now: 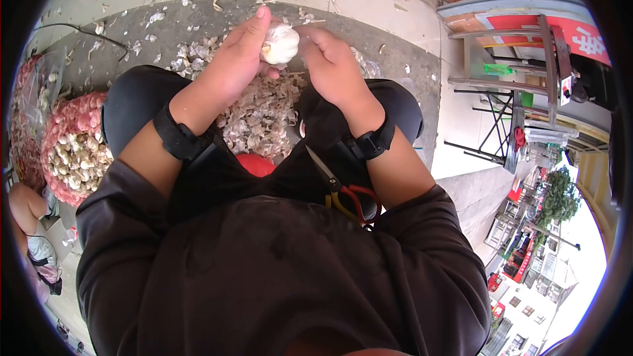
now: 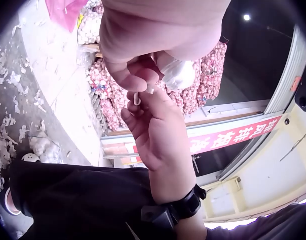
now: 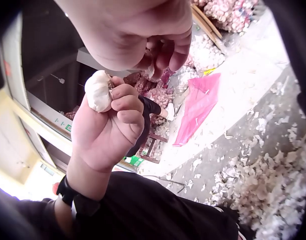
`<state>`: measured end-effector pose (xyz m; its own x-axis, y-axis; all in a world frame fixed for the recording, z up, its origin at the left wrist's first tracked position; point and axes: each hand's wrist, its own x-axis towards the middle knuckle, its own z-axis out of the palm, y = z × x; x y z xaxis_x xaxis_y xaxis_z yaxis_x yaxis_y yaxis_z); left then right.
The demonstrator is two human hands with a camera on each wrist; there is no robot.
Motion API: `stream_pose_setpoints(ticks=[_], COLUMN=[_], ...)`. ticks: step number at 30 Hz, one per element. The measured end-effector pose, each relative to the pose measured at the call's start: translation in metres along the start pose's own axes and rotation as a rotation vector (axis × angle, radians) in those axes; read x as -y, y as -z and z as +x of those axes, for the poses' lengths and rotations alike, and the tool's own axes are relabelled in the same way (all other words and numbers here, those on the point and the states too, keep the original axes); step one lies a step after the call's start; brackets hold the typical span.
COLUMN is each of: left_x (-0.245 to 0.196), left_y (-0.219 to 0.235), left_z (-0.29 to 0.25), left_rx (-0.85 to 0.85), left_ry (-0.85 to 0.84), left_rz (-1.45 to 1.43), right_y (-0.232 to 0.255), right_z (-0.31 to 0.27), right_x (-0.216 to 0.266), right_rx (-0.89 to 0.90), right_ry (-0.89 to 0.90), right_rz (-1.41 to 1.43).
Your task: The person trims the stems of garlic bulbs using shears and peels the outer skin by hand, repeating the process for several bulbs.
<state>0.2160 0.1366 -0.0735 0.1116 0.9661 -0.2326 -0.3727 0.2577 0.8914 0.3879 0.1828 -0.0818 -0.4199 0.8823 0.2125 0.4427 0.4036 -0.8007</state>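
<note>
In the head view my left hand (image 1: 241, 59) holds a whole white garlic bulb (image 1: 281, 44) out above the knees. The right wrist view shows that bulb (image 3: 99, 91) gripped between the thumb and curled fingers of my left hand (image 3: 110, 125). My right hand (image 1: 330, 62) is just to the right of the bulb, apart from it. Its fingertips pinch a small pale flake of garlic skin (image 3: 152, 69). In the left wrist view my right hand (image 2: 160, 127) is close below the left fingers, with the flake (image 2: 137, 98) at its fingertips.
Loose garlic skins (image 1: 260, 118) lie heaped between the legs. Scissors (image 1: 339, 188) with red and yellow handles rest on the right thigh. A net sack of garlic (image 1: 76, 158) stands at the left, near another person's leg (image 1: 25, 207). Pink plastic (image 3: 198, 102) lies on the floor.
</note>
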Motion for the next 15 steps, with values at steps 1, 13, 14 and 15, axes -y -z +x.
stream_pose_setpoints(ticks=[1,13,14,15], left_x=[-0.001,0.009,0.009,0.008], left_y=[-0.003,0.009,0.008,0.005], left_z=[-0.002,-0.002,-0.003,-0.003], left_rx=[-0.034,0.228,0.232,0.235], left_ry=[0.018,-0.045,-0.087,-0.130], left_rz=[0.006,0.106,0.135,0.165], right_y=[-0.007,0.002,-0.001,-0.003], right_z=[0.000,-0.003,-0.004,-0.005], right_x=[-0.006,0.024,0.022,0.018], right_rx=[-0.057,0.158,0.125,0.105], right_ry=[0.071,-0.140,-0.144,-0.149], right_rz=[0.067,0.107,0.149,0.232])
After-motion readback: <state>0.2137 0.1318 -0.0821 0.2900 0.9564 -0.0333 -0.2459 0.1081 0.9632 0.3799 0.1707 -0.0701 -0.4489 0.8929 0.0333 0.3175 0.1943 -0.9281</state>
